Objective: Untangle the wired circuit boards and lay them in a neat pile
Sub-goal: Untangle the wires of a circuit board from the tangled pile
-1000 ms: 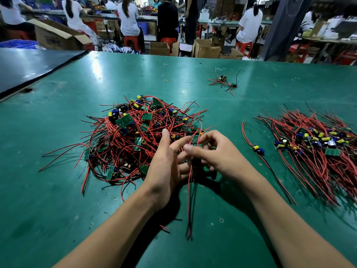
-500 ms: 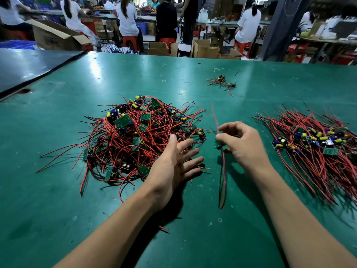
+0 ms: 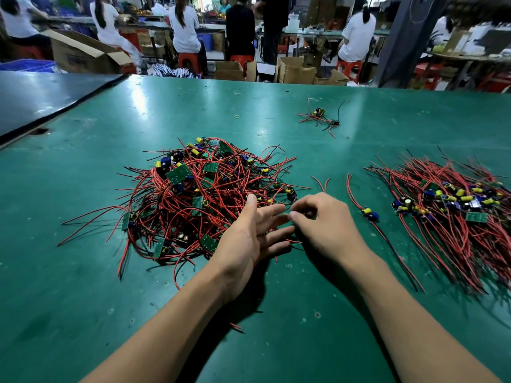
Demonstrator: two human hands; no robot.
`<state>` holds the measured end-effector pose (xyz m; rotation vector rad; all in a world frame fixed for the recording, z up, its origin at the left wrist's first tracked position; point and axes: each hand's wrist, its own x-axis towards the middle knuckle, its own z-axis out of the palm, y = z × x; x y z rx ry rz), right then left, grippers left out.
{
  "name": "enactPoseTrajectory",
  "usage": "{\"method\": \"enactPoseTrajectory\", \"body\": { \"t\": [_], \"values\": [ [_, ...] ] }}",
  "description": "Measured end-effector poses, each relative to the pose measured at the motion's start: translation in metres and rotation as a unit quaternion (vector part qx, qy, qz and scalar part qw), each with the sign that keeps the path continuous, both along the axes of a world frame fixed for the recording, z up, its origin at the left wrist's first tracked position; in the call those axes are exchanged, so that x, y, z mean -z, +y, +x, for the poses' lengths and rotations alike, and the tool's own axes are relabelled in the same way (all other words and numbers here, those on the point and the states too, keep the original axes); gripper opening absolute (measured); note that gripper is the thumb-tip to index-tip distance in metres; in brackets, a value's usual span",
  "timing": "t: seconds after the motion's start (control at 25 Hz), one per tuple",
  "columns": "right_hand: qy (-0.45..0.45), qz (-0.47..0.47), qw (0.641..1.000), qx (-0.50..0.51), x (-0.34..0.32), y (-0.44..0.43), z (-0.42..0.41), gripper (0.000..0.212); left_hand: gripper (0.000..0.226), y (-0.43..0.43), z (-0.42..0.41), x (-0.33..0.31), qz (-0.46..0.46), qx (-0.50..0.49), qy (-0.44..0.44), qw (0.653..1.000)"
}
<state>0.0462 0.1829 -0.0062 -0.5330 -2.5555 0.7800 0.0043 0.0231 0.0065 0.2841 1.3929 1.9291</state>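
The tangled heap of wired boards (image 3: 199, 194) sits just left of and beyond my left grip (image 3: 253, 236), which lies spread with straight fingers at the heap's near right edge, fingertips touching the outermost red wires. My right grip (image 3: 329, 225) is just beside it, fingers curled and thumb pressed to forefinger right at the left fingertips; I cannot tell whether a wire is caught in that pinch. Two red wire ends (image 3: 320, 183) poke out just beyond the right grip. To its right lies a single board (image 3: 370, 214) with its wires stretched out, and further right the neat pile (image 3: 453, 211), wires combed roughly one way. I judge we are mid-task, between boards: the heap is still large and the next piece is being picked out of its edge. The next move calls for a firm pinch on one board or its wires, the left grip pinning the heap down, then a slow pull rightward so neighbours do not drag along. Well beyond both grips, a small stray bundle (image 3: 318, 116) lies alone on the table (image 3: 83, 313).
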Motion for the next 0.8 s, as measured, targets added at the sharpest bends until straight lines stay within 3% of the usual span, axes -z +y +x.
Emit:
{"method": "enactPoseTrajectory", "body": {
  "t": [0.28,0.44,0.56,0.8],
  "values": [
    [-0.037,0.011,0.996,0.085,0.003,0.033,0.008,0.015,0.066,-0.001,-0.002,0.003,0.006,0.008,0.006,1.0],
    [0.02,-0.001,1.0,0.007,0.001,0.018,0.005,0.03,0.066,-0.001,-0.001,0.003,0.004,0.011,0.013,1.0],
    [-0.012,-0.05,0.995,-0.08,0.005,-0.005,-0.004,0.051,0.065,0.0,0.0,0.002,-0.004,0.017,0.022,1.0],
    [0.053,-0.024,0.997,-0.041,0.006,0.005,-0.002,0.043,0.062,0.0,0.0,0.001,-0.013,0.016,0.032,0.999]
  ]
}}
